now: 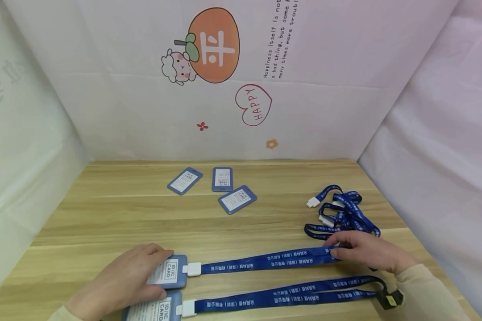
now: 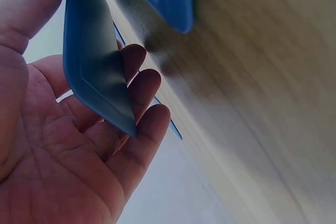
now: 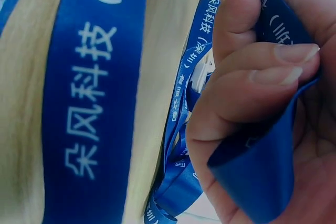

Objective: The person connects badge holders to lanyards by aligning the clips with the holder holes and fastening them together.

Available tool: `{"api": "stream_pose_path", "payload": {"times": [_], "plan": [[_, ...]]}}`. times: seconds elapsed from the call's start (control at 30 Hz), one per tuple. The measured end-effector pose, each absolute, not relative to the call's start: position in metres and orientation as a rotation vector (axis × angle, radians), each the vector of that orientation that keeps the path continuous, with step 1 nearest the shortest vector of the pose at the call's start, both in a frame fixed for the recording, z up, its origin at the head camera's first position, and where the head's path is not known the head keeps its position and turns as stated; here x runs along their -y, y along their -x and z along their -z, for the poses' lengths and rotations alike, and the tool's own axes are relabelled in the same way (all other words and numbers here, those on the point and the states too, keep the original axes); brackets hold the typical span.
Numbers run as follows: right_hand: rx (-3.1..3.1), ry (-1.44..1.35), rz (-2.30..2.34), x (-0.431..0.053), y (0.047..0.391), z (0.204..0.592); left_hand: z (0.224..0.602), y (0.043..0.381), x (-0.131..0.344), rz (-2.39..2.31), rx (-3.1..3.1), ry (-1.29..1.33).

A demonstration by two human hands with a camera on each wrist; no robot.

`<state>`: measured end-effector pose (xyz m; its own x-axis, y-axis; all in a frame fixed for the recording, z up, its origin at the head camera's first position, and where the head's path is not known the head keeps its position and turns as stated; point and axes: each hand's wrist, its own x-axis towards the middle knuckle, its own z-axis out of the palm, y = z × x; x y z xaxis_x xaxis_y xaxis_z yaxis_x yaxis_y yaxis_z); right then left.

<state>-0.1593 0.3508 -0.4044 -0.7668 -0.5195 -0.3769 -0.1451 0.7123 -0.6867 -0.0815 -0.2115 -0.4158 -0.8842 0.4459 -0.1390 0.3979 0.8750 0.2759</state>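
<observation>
In the head view my left hand [image 1: 124, 276] grips a blue ID card holder [image 1: 181, 280]; the left wrist view shows the holder [image 2: 92, 51] between thumb and fingers, tilted against the table. A white clip [image 1: 194, 269] joins it to a dark blue lanyard [image 1: 241, 265] with white lettering. My right hand [image 1: 367, 249] pinches the far end of that lanyard, and its strap [image 3: 262, 182] loops through the curled fingers in the right wrist view. Nearer the front, a second card holder [image 1: 176, 304] lies clipped to another lanyard [image 1: 241, 305], partly under my left hand.
Three loose card holders, one left [image 1: 184, 181], one in the middle [image 1: 222, 179] and one right [image 1: 238, 199], lie towards the back of the wooden table [image 1: 124, 214]. Several tangled lanyards [image 1: 351, 209] sit beyond my right hand. White printed cloth [image 1: 144, 120] encloses the table.
</observation>
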Motion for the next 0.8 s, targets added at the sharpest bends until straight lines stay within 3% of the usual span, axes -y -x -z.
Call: {"api": "stream_pose_path", "payload": {"times": [0.8], "plan": [[-2.365,0.487,0.840,-0.3488,0.1598,0.4062,0.4155,0.0817,0.2081,-0.365,-2.827,-0.552]]}}
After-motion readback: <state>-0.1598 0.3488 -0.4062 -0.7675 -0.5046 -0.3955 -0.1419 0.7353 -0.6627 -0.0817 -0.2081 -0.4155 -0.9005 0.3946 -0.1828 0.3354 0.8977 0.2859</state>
